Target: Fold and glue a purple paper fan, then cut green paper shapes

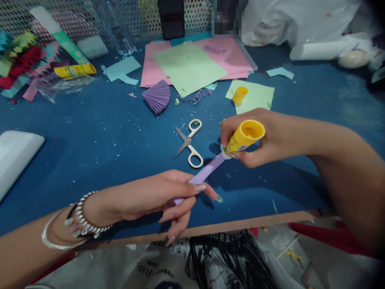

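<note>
Between the thumb and fingers of my left hand [168, 194] is a folded strip of purple paper [207, 169], slanting up to the right. My right hand [264, 132] grips a yellow glue stick [243, 138], whose lower end presses against the strip's far end. The stick's open yellow base faces up toward me. Just beyond the strip lie scissors [189, 141] with white handles, their blades spread apart. A pleated purple paper fan [157, 97] rests farther back. The yellow glue cap [240, 94] stands on a small light green paper [261, 93].
Pink sheets [237, 54] lie under a green sheet [189, 66] at the back. Another yellow glue stick [75, 71] and coloured paper pieces [24, 60] are at the far left. A white object [18, 156] sits on the left, a white plastic bag [288, 20] at the back right.
</note>
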Tool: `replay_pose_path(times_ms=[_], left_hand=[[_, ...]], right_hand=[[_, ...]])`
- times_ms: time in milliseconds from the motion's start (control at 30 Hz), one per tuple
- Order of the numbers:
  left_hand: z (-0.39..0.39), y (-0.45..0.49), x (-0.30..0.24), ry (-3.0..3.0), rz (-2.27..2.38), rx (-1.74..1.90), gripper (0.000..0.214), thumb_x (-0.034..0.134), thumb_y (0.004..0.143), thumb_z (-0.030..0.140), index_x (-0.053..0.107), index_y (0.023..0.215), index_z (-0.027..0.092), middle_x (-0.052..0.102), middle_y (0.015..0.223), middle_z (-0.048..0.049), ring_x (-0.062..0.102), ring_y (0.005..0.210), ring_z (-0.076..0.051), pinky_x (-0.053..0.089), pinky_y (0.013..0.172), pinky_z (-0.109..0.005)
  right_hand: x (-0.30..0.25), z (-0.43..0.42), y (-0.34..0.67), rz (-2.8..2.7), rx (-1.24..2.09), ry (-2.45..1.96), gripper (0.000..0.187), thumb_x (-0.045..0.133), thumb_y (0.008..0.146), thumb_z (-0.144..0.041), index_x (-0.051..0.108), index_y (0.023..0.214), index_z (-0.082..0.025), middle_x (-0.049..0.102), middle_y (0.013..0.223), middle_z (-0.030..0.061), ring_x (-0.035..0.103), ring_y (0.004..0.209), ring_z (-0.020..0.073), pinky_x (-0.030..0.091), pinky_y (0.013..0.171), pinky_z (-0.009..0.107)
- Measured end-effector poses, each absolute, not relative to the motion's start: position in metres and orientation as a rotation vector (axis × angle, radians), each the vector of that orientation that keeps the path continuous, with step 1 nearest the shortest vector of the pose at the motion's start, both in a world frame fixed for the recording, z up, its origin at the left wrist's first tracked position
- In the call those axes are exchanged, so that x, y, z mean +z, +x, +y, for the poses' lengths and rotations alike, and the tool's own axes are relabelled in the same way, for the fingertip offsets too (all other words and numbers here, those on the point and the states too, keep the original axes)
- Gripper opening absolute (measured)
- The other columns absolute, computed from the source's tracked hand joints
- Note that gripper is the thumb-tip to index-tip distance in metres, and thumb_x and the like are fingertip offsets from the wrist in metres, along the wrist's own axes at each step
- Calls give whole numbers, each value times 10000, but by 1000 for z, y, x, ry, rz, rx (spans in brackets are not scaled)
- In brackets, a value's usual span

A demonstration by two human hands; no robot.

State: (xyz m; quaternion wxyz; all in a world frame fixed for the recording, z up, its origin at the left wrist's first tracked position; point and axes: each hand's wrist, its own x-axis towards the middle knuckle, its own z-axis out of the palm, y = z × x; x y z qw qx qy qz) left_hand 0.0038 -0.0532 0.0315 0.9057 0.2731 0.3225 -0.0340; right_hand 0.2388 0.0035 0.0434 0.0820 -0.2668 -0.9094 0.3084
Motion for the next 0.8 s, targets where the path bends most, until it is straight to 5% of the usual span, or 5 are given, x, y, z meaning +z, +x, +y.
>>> replay_pose_path(times_ms=[433,600,800], left_hand=[[-54,6,29,583,691,-91,290,361,918,305,556,1027,120,331,357,70,446,362,-96,430,445,-196],[-59,9,26,598,730,-30,303,356,909,319,566,995,119,292,321,80,422,316,-102,384,364,-176],[-61,10,27,594,740,-24,299,348,910,303,566,983,112,283,322,83,414,309,-92,374,369,-165]], right_hand=[[35,34,273,-2181,830,-910,106,582,724,-275,563,764,-179,530,671,-24,457,562,72,343,487,225],[24,59,273,-1482,540,-874,238,675,681,-334,474,696,-208,437,631,-27,423,462,75,334,419,255],[12,74,278,-1565,277,-1183,232,581,799,-397,434,792,-218,514,657,-1,529,550,109,363,470,245]])
